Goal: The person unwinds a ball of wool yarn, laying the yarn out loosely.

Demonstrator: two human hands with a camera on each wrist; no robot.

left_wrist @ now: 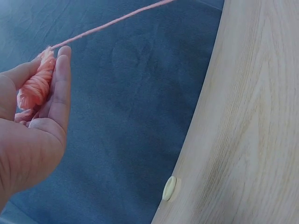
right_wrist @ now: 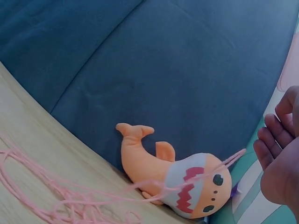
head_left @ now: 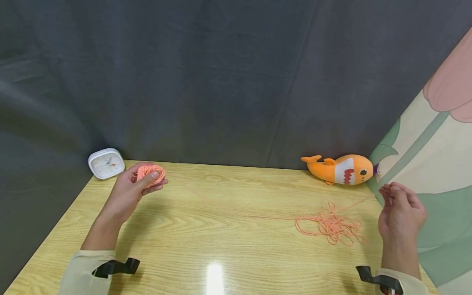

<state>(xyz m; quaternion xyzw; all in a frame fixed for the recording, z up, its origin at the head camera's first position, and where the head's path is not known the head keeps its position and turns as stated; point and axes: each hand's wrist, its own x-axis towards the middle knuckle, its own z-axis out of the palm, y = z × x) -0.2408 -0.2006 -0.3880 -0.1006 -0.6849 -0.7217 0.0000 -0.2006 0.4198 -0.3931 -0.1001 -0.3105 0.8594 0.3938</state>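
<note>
A small ball of coral-pink yarn (head_left: pixel 149 173) is held in my left hand (head_left: pixel 129 188), above the left part of the table. The thumb presses across its front and the fingers lie behind it. From the held ball (left_wrist: pixel 37 86) a taut strand (left_wrist: pixel 112 22) runs up to the right in the left wrist view. A loose tangle of the same yarn (head_left: pixel 333 225) lies on the table at the right. My right hand (head_left: pixel 402 213) is raised beside it, fingers loosely curved. In the right wrist view, a raised yarn strand (right_wrist: pixel 233 157) stops short of the fingers (right_wrist: pixel 265 151).
A white clock (head_left: pixel 107 164) stands at the table's back left corner. At the back right lies an orange plush shark (head_left: pixel 344 170). A dark curtain (head_left: pixel 206 82) hangs behind the wooden table (head_left: pixel 206 237), and a patterned cloth (head_left: pixel 450 164) hangs on the right.
</note>
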